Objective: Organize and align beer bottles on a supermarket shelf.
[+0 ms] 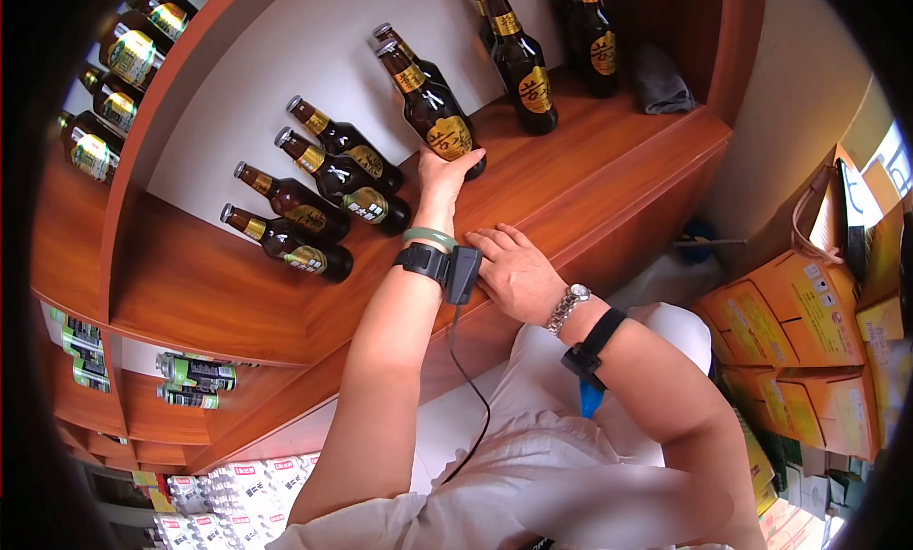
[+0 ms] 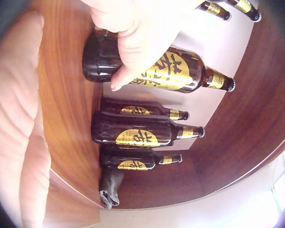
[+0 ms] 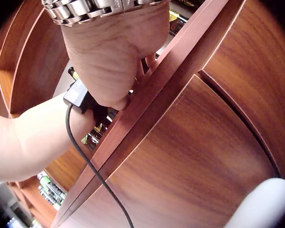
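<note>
The left hand grips an upright dark-brown glass bottle with a gold, black-lettered label, its thumb and fingers curled round the lower part; the left wrist view shows the thumb across the label's edge. This held bottle is at a curved reddish-brown wooden shelf; whether its base touches the wood cannot be told.

The right hand lies on the shelf's front edge, nearer the person than the held bottle and apart from it, its fingers extended, holding nothing.

Sides that follow are as the head view shows them. Just behind the held bottle stands a similar gold-necked brown bottle. To its left are four more brown glass bottles with gold neck foil. To its right stands a gold-labelled dark bottle with another just behind, then further dark bottles, and beyond these a crumpled dark-grey cloth.

Farther left of the held bottle, past an upright wooden divider, are brown bottles with pale, shiny labels. Well to its right are stacked orange cardboard boxes; well below left, green-and-black cans.
</note>
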### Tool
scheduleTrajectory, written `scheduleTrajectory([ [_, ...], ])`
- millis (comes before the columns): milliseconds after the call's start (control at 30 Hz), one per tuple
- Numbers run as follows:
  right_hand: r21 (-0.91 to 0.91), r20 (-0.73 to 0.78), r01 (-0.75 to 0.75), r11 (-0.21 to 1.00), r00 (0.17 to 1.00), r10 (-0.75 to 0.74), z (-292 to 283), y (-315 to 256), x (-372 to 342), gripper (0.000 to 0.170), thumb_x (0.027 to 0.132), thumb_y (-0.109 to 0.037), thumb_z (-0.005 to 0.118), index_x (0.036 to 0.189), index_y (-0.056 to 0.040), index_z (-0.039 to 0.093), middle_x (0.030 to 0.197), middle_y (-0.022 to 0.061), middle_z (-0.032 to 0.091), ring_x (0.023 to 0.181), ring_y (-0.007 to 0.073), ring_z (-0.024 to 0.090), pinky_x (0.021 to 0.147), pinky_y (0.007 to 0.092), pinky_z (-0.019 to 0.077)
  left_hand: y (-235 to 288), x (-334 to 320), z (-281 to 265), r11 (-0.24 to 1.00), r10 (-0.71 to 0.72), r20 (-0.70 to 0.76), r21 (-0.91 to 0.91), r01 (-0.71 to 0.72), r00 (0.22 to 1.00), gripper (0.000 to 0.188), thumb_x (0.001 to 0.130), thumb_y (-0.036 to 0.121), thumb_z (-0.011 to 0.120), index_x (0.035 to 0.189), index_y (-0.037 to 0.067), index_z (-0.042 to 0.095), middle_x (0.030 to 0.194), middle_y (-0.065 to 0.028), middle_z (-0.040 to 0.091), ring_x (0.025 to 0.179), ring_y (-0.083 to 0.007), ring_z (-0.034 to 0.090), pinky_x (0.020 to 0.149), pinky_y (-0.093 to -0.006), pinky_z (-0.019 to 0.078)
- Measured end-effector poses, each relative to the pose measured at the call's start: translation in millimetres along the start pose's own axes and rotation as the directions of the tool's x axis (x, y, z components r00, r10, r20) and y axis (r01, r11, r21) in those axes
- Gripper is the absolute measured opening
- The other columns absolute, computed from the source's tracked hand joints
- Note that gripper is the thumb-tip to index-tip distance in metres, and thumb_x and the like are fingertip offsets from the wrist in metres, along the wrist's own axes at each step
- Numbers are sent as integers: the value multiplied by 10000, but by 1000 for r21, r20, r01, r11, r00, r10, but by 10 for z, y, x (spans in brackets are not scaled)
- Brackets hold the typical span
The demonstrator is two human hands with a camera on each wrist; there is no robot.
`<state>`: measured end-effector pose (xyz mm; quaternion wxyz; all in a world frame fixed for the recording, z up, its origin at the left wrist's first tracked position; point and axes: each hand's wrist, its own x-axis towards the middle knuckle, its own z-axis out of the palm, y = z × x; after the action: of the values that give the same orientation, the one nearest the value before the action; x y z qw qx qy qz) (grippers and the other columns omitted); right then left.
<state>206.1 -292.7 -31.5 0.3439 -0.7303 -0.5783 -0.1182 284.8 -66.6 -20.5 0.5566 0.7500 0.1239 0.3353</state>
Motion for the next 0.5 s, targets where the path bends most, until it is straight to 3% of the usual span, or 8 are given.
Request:
scheduleTrajectory([
  [233,-55,39,9,998,999,-6,-11,2,-13,411,886,-186,692,1268,-41,638,1429,157,546,1360,307,485,1202,481,321,-34,27,2,998,-10,-3,65,10,1000,583,741,7,874,1236,15,565,1104,-57,656,978,-150,644,873,-293,531],
  [333,-15,0,6,1000,1000,-6,0,-9,-18,375,896,-127,604,1253,-16,635,1413,169,552,1369,313,474,1202,476,314,-44,34,-1,999,0,2,55,0,1000,588,743,15,876,1241,13,564,1108,-59,658,978,-153,646,874,-293,532],
  [500,-38,5,9,999,1000,-9,11,4,-33,374,904,-121,593,1263,-25,633,1406,167,558,1369,308,476,1203,471,310,47,-33,9,999,-41,31,9,40,999,613,742,12,875,1264,12,552,1144,-64,649,1038,-165,629,926,-307,515],
])
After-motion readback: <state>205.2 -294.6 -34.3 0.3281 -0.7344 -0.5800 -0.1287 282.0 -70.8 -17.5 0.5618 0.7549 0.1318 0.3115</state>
